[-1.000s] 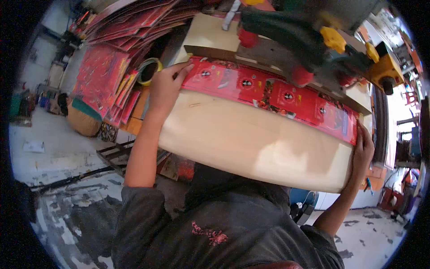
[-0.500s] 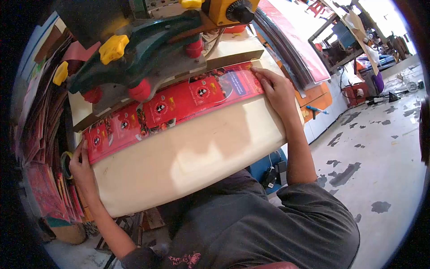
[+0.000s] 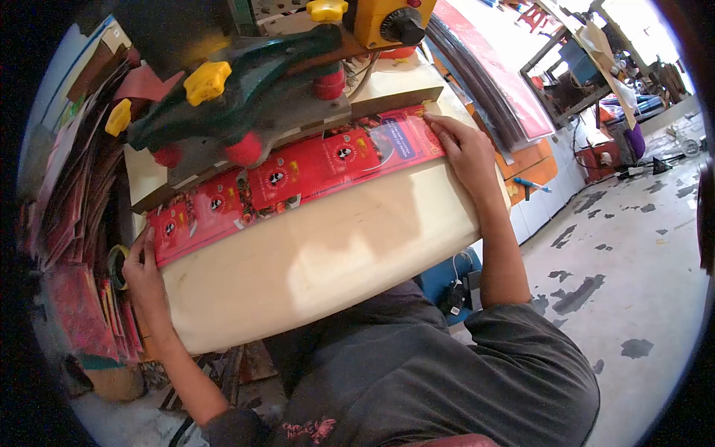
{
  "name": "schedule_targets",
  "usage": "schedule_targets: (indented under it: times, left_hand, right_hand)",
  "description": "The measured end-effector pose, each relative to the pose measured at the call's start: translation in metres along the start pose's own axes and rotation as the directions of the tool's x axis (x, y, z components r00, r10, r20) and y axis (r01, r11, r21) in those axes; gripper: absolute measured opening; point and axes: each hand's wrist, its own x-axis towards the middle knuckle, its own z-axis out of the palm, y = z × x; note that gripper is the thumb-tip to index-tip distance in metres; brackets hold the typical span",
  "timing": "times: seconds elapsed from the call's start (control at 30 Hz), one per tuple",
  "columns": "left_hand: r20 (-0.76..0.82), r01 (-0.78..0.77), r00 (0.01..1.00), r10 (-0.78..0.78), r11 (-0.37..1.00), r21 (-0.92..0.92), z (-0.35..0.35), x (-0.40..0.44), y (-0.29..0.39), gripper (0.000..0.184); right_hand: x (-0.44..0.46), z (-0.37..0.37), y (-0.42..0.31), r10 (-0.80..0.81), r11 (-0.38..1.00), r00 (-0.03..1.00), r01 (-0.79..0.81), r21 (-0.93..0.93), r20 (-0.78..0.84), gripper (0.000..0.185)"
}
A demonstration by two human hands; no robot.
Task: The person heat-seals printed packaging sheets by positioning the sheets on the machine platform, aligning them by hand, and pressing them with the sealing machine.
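A long red plastic packaging strip [image 3: 313, 173], printed with food pictures and panda-like logos, lies across a cream padded board [image 3: 320, 246] in front of me. Its far edge sits against or under a metal bar [image 3: 395, 104] of the machine; which one I cannot tell. My left hand [image 3: 144, 272] grips the strip's left end, fingers at the edge. At the opposite end, my right hand [image 3: 468, 153] has its thumb and fingers closed on the right edge. The strip looks taut and flat between both hands.
Above the strip hangs a dark green machine arm [image 3: 246, 82] with yellow knobs [image 3: 207, 83] and red fittings. Stacked red sheets [image 3: 82, 313] crowd the left side, near a tape roll [image 3: 118, 267]. A sheet pile [image 3: 495, 71] and blue pen [image 3: 532, 184] are at right.
The view has shifted slightly, so everything sits a little further right. The strip's left end lies slightly closer to the bar, and the glare on it has lessened. Both hands keep their hold.
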Motion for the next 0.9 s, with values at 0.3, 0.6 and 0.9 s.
schedule_targets:
  times: [0.3,0.6,0.9]
  left_hand:
    - [-0.067,-0.016,0.998,0.017,1.0,0.01,-0.01,-0.02,0.002,0.036]
    - [-0.099,-0.014,0.995,0.01,0.999,-0.043,-0.012,-0.026,0.009,0.03]
    - [-0.086,-0.051,0.995,0.052,0.999,0.01,-0.007,-0.022,-0.005,0.031]
  right_hand:
    - [-0.012,-0.009,0.004,-0.089,0.979,0.993,0.074,0.192,0.071,0.03]
    - [-0.022,-0.01,-0.006,-0.063,0.967,0.992,0.035,0.251,0.106,0.033]
    - [-0.024,-0.01,-0.009,-0.016,0.968,0.997,-0.002,0.25,0.07,0.03]
